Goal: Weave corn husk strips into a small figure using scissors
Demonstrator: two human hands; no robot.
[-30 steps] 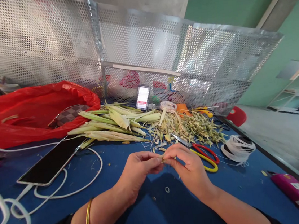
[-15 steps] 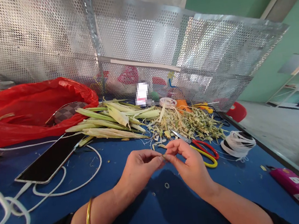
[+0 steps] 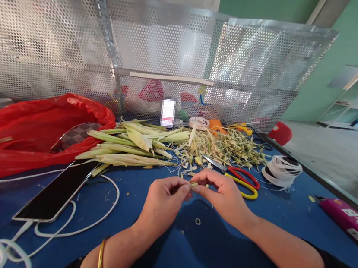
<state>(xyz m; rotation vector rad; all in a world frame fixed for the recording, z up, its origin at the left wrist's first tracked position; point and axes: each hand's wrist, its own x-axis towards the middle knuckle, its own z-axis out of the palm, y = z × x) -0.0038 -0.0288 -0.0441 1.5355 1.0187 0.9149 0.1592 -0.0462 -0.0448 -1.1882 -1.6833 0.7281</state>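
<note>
My left hand (image 3: 163, 203) and my right hand (image 3: 222, 194) meet above the blue table (image 3: 168, 257), fingertips pinched together on a small yellowish leaf piece (image 3: 192, 185). A gold bangle sits on my left wrist. Just beyond the hands lie long green leaf strips (image 3: 128, 146) and a heap of cut leaf scraps (image 3: 229, 147). Scissors with red and yellow handles (image 3: 236, 177) lie right of my right hand, blades pointing toward the scraps.
A red plastic bag (image 3: 28, 130) lies at the back left. A phone (image 3: 55, 192) on a white cable lies left. A white cord roll (image 3: 281, 169) and a pink case (image 3: 353, 223) sit on the right. A perforated metal screen (image 3: 156, 54) backs the table.
Both hands stay together on the small piece and have shifted slightly. The view has drifted a little; nothing else moved.
</note>
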